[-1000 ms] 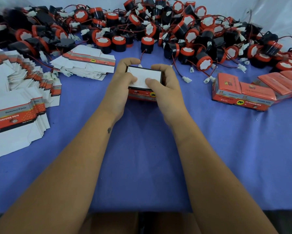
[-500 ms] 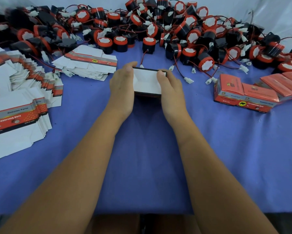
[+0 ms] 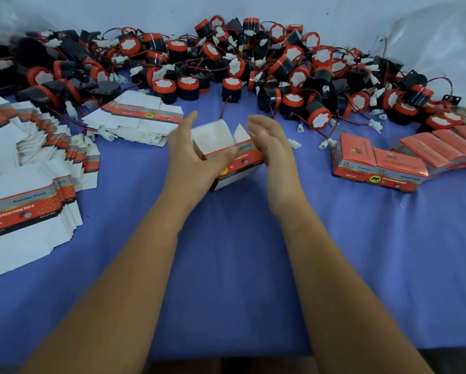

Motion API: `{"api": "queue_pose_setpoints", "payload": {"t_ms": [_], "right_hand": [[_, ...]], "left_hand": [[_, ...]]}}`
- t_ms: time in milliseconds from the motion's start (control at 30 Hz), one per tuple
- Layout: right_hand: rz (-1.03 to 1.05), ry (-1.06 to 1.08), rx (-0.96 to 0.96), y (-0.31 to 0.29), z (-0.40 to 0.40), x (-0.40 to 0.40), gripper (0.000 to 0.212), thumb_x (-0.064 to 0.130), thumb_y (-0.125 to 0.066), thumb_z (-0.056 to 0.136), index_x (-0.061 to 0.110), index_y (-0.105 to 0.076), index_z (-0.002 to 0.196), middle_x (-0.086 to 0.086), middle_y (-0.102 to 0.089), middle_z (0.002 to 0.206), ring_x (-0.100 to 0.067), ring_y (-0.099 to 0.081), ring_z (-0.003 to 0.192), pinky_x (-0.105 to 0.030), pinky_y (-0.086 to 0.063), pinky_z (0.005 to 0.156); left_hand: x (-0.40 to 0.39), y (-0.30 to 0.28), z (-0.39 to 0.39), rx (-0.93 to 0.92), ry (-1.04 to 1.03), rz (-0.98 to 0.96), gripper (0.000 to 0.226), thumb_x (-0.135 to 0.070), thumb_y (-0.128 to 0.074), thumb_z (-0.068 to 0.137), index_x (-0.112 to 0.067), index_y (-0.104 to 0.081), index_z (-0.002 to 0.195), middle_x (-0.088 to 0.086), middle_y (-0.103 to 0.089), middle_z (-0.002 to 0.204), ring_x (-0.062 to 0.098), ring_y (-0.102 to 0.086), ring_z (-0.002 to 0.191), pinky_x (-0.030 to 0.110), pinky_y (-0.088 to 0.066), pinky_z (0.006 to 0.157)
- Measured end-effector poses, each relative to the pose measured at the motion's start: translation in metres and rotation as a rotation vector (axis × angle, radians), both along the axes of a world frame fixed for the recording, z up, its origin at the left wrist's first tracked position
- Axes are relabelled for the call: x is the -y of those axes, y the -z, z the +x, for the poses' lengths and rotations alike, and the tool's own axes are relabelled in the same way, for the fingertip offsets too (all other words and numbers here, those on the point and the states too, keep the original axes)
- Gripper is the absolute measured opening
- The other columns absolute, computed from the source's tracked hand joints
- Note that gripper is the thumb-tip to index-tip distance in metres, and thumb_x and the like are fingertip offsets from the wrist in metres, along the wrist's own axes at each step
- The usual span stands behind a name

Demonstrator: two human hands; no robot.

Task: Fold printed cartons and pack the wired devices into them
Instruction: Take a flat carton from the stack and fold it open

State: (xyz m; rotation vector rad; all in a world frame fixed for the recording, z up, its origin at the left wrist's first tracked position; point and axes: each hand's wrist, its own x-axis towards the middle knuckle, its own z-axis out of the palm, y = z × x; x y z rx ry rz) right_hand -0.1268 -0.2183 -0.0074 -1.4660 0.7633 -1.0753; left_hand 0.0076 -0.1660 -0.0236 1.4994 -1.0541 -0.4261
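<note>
A red-and-white printed carton (image 3: 242, 161) stands at the table's middle, its white top flaps up and its mouth open. My left hand (image 3: 191, 155) grips its left end, thumb across the red front band and fingers behind. Straight-fingered and blurred, my right hand (image 3: 272, 147) is at the carton's right end; whether it touches is unclear. A big heap of black-and-orange wired devices (image 3: 318, 117) with red leads and white plugs runs along the back.
Flat unfolded cartons lie fanned at the left (image 3: 24, 211), with a smaller stack (image 3: 137, 117) behind my left hand. Closed red cartons (image 3: 374, 163) sit in a row at the right. A blue cloth (image 3: 226, 252) covers the table; a white wall stands behind.
The carton has been turned so its red front faces me and its flaps stand up. My right hand has come off it and spread; the left hand has shifted its grip.
</note>
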Motion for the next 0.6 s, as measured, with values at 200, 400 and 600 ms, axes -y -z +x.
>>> {"api": "queue_pose_setpoints", "payload": {"t_ms": [200,400,600], "right_hand": [[0.043,0.331,-0.265,-0.011,-0.013,0.074,0.048,0.024,-0.054,0.097,0.021,-0.037,0.143,-0.001,-0.039,0.144,-0.009,-0.053,0.099,-0.023,-0.043,0.07],[0.089,0.862,-0.375,-0.027,-0.029,0.175,0.063,0.031,-0.052,0.095,0.016,-0.026,0.151,-0.01,-0.018,0.158,-0.03,-0.021,0.143,-0.04,-0.027,0.112],[0.292,0.883,-0.046,-0.025,-0.045,0.248,0.082,0.044,-0.057,0.084,0.037,-0.016,0.155,-0.005,-0.02,0.158,-0.032,-0.031,0.139,-0.032,-0.045,0.084]], "left_hand": [[-0.001,0.002,0.005,0.045,-0.186,-0.078,0.12,-0.034,-0.088,0.072,-0.033,-0.003,0.156,-0.014,-0.05,0.101,0.001,-0.05,0.071,0.008,-0.041,0.063],[0.009,0.013,0.015,-0.083,-0.138,0.062,0.104,-0.039,-0.088,0.069,-0.037,-0.022,0.149,-0.036,-0.053,0.114,-0.02,-0.053,0.101,0.006,-0.042,0.072],[0.017,0.018,0.017,-0.106,-0.173,0.071,0.071,-0.049,-0.084,0.067,-0.045,-0.042,0.123,-0.041,-0.056,0.105,-0.022,-0.053,0.095,0.013,-0.043,0.068]]}}
